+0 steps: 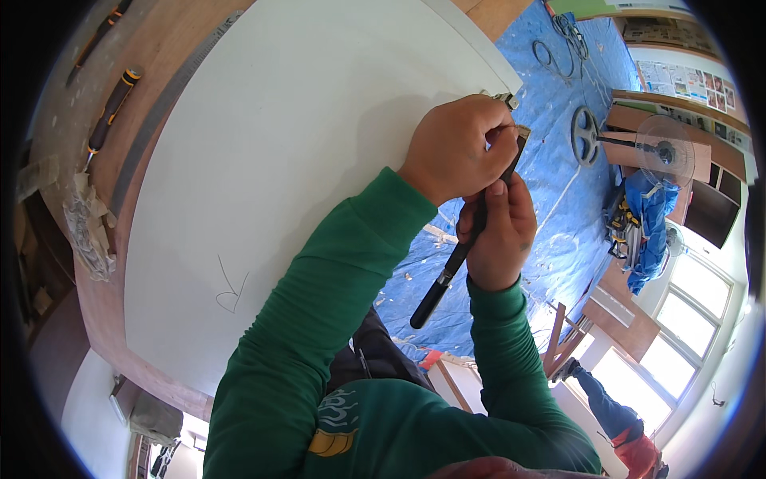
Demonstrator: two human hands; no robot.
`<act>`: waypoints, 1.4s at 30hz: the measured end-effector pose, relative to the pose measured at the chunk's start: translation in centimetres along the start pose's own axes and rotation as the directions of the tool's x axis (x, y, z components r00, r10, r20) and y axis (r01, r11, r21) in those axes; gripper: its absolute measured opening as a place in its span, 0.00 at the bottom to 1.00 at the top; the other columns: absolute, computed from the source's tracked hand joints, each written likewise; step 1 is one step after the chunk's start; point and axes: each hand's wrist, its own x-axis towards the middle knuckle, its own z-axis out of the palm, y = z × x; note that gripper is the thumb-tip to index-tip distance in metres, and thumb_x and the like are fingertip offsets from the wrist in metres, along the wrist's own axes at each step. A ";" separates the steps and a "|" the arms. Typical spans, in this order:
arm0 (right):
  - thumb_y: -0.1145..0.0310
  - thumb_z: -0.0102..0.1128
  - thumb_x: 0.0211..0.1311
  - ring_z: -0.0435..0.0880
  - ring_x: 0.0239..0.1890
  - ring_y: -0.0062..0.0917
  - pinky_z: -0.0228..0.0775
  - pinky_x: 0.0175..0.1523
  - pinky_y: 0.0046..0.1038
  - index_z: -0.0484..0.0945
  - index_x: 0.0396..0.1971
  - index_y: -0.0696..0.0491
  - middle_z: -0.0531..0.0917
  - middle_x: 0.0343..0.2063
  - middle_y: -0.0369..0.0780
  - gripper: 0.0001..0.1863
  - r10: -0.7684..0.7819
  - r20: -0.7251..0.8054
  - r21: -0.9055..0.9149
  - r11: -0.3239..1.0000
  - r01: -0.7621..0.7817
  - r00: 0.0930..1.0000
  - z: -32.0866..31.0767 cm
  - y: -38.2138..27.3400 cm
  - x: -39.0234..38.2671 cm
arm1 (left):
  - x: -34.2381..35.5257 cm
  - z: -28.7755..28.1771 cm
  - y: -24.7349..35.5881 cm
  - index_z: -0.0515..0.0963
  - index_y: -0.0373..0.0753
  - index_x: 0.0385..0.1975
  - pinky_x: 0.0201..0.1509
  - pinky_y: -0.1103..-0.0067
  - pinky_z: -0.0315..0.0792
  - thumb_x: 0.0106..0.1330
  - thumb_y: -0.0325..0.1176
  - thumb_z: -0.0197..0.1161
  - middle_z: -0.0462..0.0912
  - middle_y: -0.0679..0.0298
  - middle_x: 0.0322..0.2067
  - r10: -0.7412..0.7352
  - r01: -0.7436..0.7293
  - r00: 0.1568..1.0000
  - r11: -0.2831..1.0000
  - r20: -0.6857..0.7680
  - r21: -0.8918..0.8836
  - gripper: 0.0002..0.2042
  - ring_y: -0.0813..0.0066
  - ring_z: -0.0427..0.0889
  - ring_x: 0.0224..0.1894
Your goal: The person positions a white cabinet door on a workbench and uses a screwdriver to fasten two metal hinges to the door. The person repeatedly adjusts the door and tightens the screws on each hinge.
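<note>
A large white panel (295, 104) lies in front of me, with a small metal fitting (507, 100) at its far right corner. My left hand (459, 144) is closed beside that fitting, its thumb and forefinger pinched together. Whatever they hold is hidden. Just below, my right hand (503, 231) wraps around the middle of a long, slim black-handled tool (459, 260). Its handle points toward me and a silver band sits partway along. The tool's dark flat end rises past my left fingers over the panel's edge; its exact kind does not show.
Left of the panel, two orange-and-black screwdrivers (114, 110) and crumpled plastic (92, 227) lie on a wooden surface. A blue tarp (550, 152) covers the floor at right, bearing cables (568, 36). Beyond stand a fan (669, 152) and a person in red (630, 439).
</note>
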 end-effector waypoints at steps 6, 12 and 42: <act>0.63 0.46 0.82 0.75 0.19 0.15 0.66 0.20 0.18 0.75 0.50 0.58 0.81 0.28 0.37 0.14 -0.003 -0.013 0.085 0.996 0.004 1.000 1.3 -0.1 0.5 | 0.7 -0.3 0.2 0.81 0.32 0.32 0.25 0.80 0.73 0.68 0.30 0.63 0.81 0.66 0.26 -0.389 0.420 0.907 0.832 0.159 -0.361 0.07 0.81 0.79 0.26; 0.61 0.42 0.82 0.73 0.16 0.22 0.66 0.20 0.22 0.73 0.49 0.57 0.77 0.23 0.39 0.15 0.043 0.165 0.296 0.951 -0.091 0.985 0.2 0.5 1.4 | 1.2 -1.6 0.2 0.81 0.33 0.32 0.26 0.83 0.68 0.70 0.34 0.59 0.76 0.68 0.23 -0.419 0.494 0.870 0.739 0.261 -0.458 0.10 0.83 0.73 0.25; 0.63 0.40 0.81 0.71 0.08 0.22 0.58 0.10 0.21 0.68 0.49 0.60 0.75 0.17 0.40 0.15 -0.182 0.641 0.710 0.510 -0.486 0.746 -5.8 1.9 3.3 | 0.7 -0.8 0.9 0.85 0.32 0.41 0.31 0.83 0.73 0.68 0.32 0.67 0.86 0.65 0.29 -0.242 0.350 0.901 0.897 0.360 -0.271 0.09 0.86 0.81 0.30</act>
